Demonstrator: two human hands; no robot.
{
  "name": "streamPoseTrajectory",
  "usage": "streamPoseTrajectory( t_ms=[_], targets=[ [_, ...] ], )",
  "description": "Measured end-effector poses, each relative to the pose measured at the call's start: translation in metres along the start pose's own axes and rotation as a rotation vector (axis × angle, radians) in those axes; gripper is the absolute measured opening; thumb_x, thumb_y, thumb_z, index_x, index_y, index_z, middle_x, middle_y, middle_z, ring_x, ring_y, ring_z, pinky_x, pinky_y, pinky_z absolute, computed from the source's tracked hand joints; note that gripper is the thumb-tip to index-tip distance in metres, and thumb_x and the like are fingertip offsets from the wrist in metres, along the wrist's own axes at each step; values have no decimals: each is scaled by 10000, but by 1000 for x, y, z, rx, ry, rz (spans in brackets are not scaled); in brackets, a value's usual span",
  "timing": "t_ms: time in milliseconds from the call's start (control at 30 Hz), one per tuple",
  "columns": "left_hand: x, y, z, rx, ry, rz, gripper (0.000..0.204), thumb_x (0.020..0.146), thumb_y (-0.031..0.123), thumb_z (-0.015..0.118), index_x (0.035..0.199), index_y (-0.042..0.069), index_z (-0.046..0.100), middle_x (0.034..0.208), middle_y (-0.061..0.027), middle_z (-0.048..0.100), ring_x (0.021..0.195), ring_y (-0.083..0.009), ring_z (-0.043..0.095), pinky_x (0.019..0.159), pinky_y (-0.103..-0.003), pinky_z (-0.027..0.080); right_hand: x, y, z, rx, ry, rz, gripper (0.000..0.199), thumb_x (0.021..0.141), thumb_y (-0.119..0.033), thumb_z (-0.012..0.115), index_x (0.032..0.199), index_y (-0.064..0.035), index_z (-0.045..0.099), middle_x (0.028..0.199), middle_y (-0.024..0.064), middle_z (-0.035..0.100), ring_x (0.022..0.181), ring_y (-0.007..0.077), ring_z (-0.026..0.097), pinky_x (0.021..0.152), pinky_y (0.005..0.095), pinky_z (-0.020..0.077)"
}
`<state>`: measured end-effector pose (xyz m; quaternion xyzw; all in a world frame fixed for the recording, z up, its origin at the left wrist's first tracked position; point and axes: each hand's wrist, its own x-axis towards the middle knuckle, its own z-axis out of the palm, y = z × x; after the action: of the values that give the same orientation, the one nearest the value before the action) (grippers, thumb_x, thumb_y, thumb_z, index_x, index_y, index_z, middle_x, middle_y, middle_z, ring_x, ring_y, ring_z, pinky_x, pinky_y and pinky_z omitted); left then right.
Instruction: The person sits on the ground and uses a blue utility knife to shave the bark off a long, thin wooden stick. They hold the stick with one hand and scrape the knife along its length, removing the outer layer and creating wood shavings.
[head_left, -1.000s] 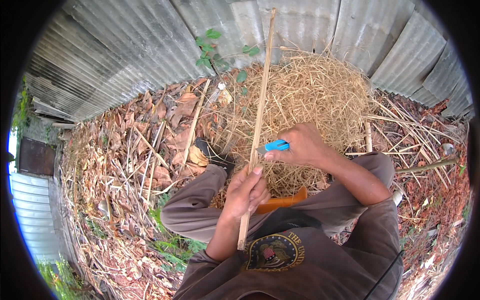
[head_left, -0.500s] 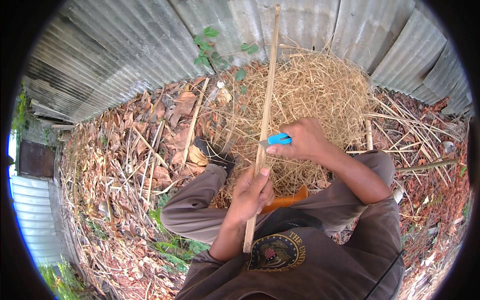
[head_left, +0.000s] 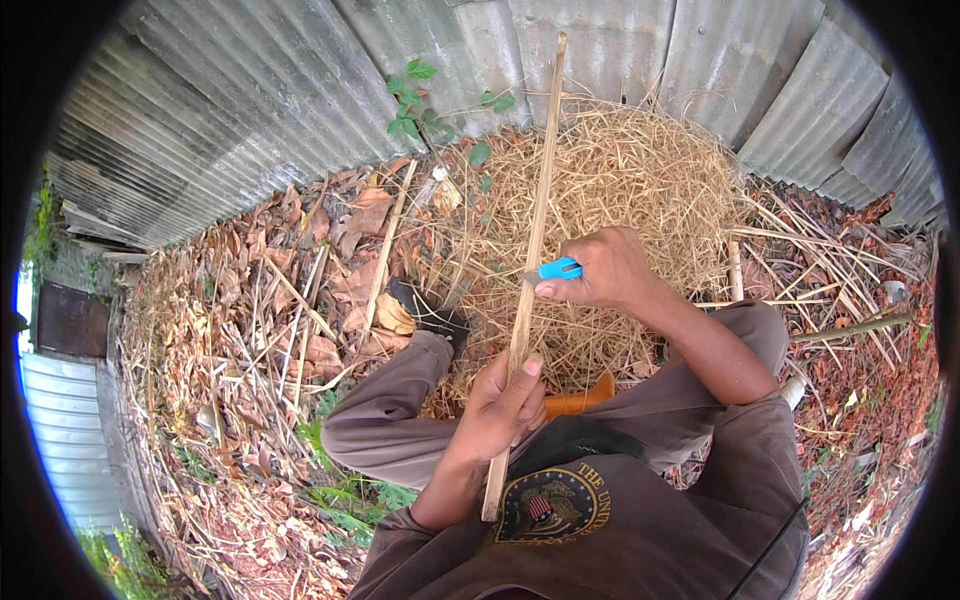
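A long, thin strip of pale wood or bamboo [head_left: 544, 180] runs from close to my shirt up toward the metal wall. My left hand [head_left: 496, 408] is closed around its lower part, thumb lying along the near face. In my right hand [head_left: 610, 268] is a utility knife [head_left: 560, 269] with a blue handle. Its short blade rests against the strip, above my left hand. The strip's lower end sticks out below my left hand, beside the round emblem on my shirt.
Beyond the strip lies a heap of dry straw-like shavings [head_left: 640, 180]. Corrugated metal sheets [head_left: 250, 90] stand behind it. Dry leaves [head_left: 340, 270] and loose sticks [head_left: 391, 240] cover the ground at left. Something orange [head_left: 580, 399] sits between my legs.
The strip has slid down toward me with my left hand, its far end now lower. My right hand and the knife have shifted slightly up along it.
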<state>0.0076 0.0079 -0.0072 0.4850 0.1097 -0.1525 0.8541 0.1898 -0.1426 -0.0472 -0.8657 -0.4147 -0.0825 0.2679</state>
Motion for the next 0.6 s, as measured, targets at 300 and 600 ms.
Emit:
streamPoseTrajectory(
  t_ms=[300, 600],
  targets=[
    [-26, -9, 11, -25, -71, -74, 207, 1011, 273, 436, 929, 85, 408, 533, 25, 321, 399, -59, 275, 395, -227, 239, 25, 69, -20, -126, 63, 318, 785, 736, -820, 451, 564, -76, 630, 419, 80, 490, 439, 267, 561, 429, 413, 428],
    [-63, 0, 2, 84, -134, -142, 211, 1013, 259, 427, 908, 76, 413, 528, 31, 332, 396, -58, 283, 422, -225, 256, 45, 126, -51, -107, 157, 586, 823, 769, -830, 364, 634, -69, 649, 516, 98, 562, 539, 271, 608, 476, 405, 439]
  ],
)
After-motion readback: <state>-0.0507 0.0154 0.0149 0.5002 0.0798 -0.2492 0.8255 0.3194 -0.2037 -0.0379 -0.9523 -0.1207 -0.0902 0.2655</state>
